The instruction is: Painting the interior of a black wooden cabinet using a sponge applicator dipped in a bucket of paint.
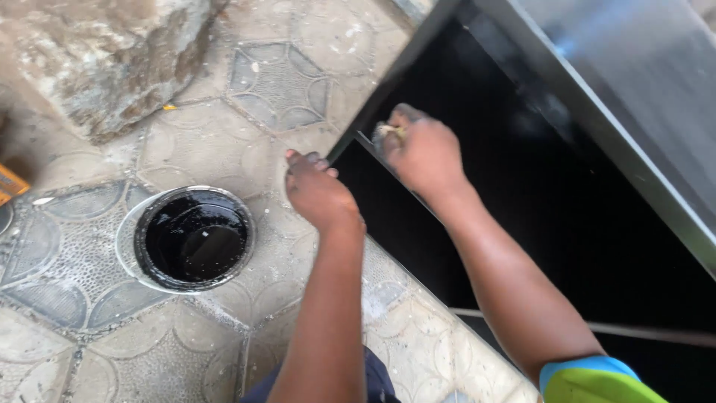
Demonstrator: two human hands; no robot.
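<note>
Where the paving meets the metal: patterned stone floor point(82, 246), worn and grey.
Panel: black painted panel point(537, 224), lying flat in a grey frame point(634, 157).
Right hand point(425, 153): clenched on a pale brush point(388, 131) at the panel's edge.
Left hand point(317, 190): loosely curled, holding nothing, over the paving.
Paint: tub of black paint point(192, 239), near the left hand.
Rock: large rock point(104, 60), far corner.

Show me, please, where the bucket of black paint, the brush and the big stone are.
bucket of black paint point(128, 261), head view, on its pale left rim.
brush point(388, 131), head view, on the pale bristles above the right hand point(425, 153).
big stone point(104, 60), head view, on its top face.
</note>
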